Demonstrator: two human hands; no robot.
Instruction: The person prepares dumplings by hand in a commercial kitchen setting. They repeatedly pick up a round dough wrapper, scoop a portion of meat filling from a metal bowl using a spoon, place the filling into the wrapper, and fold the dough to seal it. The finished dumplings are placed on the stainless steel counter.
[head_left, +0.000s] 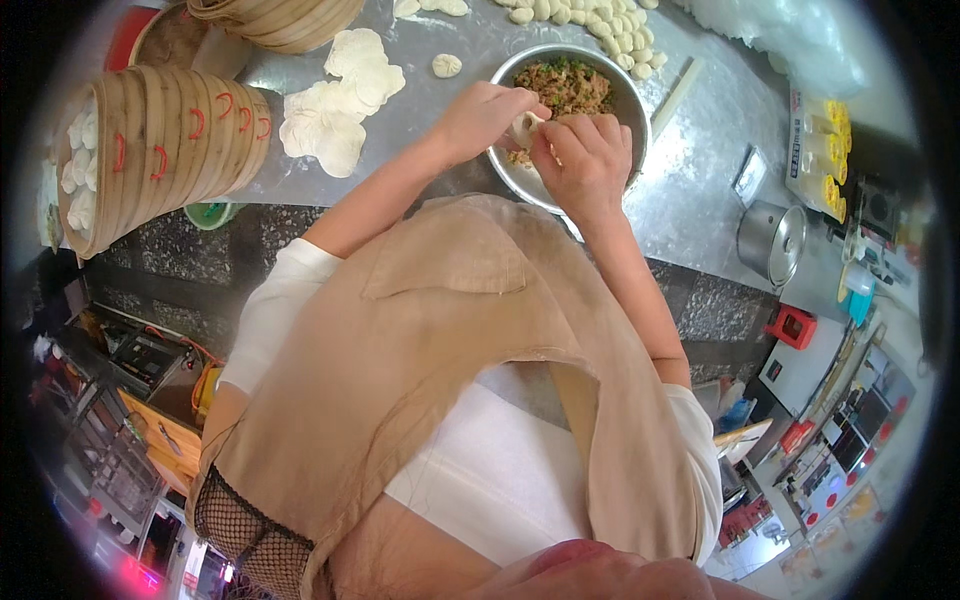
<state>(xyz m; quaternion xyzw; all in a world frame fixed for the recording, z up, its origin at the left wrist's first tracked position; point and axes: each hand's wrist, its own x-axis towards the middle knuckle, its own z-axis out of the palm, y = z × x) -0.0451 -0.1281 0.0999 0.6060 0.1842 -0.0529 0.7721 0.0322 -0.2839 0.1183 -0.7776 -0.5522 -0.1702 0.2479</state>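
Between my two hands is a small round of dough (525, 129), its edge gathered up around a little opening at the top. My left hand (484, 116) cups it from the left side. On the right, my right hand (585, 154) pinches its rim between thumb and fingers. Both hands are above the near part of a metal bowl (643, 97), which holds minced filling (566, 86) with green bits. A finished pleated bun (447, 66) sits on the metal table, up and left of the bowl. Flat dough wrappers (330, 112) lie overlapping to the left of my left forearm.
Stacked bamboo steamers (172, 127) stand at the left, with white buns (81, 169) inside. Many dough pieces (600, 22) lie beyond the bowl, near a rolling pin (676, 94). At right are a phone-like device (750, 176), a lidded metal pot (772, 244) and yellow-capped containers (825, 157).
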